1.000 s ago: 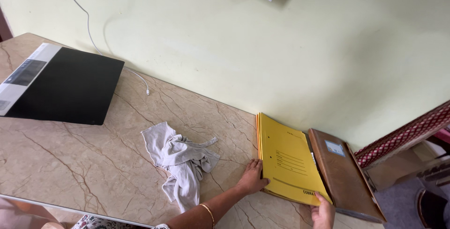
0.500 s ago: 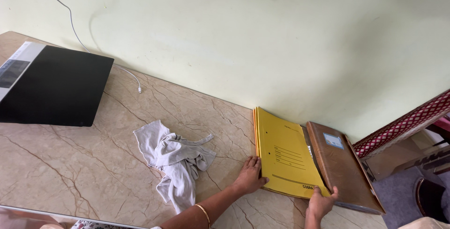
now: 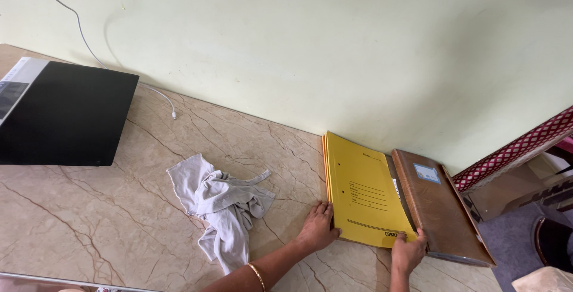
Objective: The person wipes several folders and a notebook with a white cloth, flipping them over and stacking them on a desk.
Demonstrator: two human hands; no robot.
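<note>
Two hands: both rest on a stack of folders at the right end of a long counter.
Wall (image 3: 358, 47): pale green, running behind the whole counter.
Counter (image 3: 107, 208): beige marble with brown veins, set against the wall.
Black panel (image 3: 65, 119): flat and dark with a pale strip at its left edge, lying at the counter's far left, well apart from the hands.
Brown binder (image 3: 441, 208): lies furthest right, just beside the yellow folder and partly over its right edge, a small blue label near its top.
Yellow folder (image 3: 361, 190): top of a thin stack of yellow folders, lying flat near the wall between the grey cloth and the brown binder.
Grey cloth (image 3: 224, 205): crumpled, near the middle of the counter, left of the folders.
White cable (image 3: 89, 53): hangs down the wall and ends on the counter beside the black panel.
Left hand (image 3: 318, 227): open, palm down, fingers against the stack's lower left edge; a gold bangle (image 3: 258, 275) on the wrist.
Right hand (image 3: 409, 250): fingers curled over the stack's lower right corner, pinching it where the brown binder meets it.
</note>
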